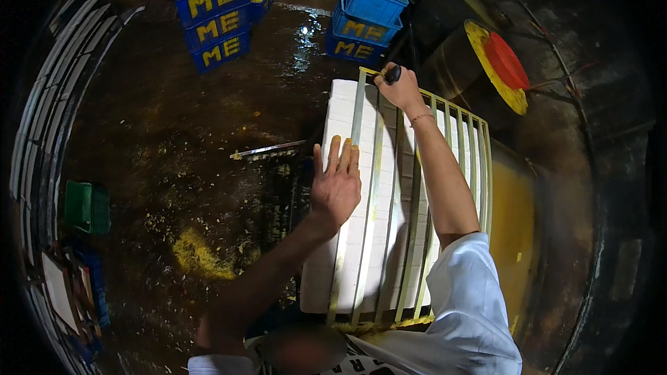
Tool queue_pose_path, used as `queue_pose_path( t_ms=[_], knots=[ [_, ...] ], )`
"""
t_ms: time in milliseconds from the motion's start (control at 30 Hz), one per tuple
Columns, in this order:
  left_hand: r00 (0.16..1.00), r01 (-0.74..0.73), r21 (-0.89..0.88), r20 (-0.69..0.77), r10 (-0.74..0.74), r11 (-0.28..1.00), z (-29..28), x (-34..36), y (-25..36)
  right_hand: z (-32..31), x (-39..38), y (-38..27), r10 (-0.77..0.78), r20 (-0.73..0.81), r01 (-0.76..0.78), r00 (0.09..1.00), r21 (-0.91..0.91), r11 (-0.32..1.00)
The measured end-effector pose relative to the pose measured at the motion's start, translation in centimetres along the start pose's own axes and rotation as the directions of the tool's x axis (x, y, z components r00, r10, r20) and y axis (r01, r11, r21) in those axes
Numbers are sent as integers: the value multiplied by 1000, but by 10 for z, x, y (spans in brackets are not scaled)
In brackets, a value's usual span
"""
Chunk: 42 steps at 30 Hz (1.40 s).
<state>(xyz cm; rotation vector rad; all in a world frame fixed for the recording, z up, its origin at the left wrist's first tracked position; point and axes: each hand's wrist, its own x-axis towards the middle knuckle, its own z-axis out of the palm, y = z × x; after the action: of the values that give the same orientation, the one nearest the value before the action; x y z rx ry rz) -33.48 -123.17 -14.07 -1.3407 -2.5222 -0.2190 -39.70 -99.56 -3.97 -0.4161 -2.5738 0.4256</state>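
Observation:
A large white slab (339, 107), scored with lines into blocks, lies in front of me. Over it rests a slatted metal frame (476, 167) with long parallel bars. My left hand (336, 191) lies at the slab's left side, fingers stretched out and fingertips resting on the leftmost bar (358, 114). At the frame's far left corner, my right hand (401, 94) is closed around a black-handled tool (393, 73). The tool's working end is hidden, so its kind does not show. My right forearm crosses above the bars.
Stacked blue crates (215, 17) stand at the far left, more blue crates (367, 24) beyond the slab. A drum with a red disc (506, 61) is at right. On the wet, crumb-strewn floor are a green crate (87, 206) and a metal strip (269, 149).

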Motion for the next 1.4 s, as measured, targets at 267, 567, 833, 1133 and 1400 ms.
queue_pose_path(
  t_ms=[267,567,833,1133,1400],
  knots=[
    [997,73,-299,10,-74,951,-2,-6,-30,-89,-254,-155,209,499,-412,841,340,845],
    [994,101,-275,65,-86,956,-6,-10,-38,-89,-157,-162,113,277,-253,954,548,797],
    [996,73,-376,-14,-84,924,-7,-11,-15,48,30,-45,32,199,-13,979,-98,995],
    [972,113,-559,234,25,821,-70,-136,-24,-58,-228,-202,70,324,-146,944,218,965],
    [999,42,-673,42,-18,738,-68,-245,-79,-87,-402,-286,292,421,-387,859,158,909]
  ],
)
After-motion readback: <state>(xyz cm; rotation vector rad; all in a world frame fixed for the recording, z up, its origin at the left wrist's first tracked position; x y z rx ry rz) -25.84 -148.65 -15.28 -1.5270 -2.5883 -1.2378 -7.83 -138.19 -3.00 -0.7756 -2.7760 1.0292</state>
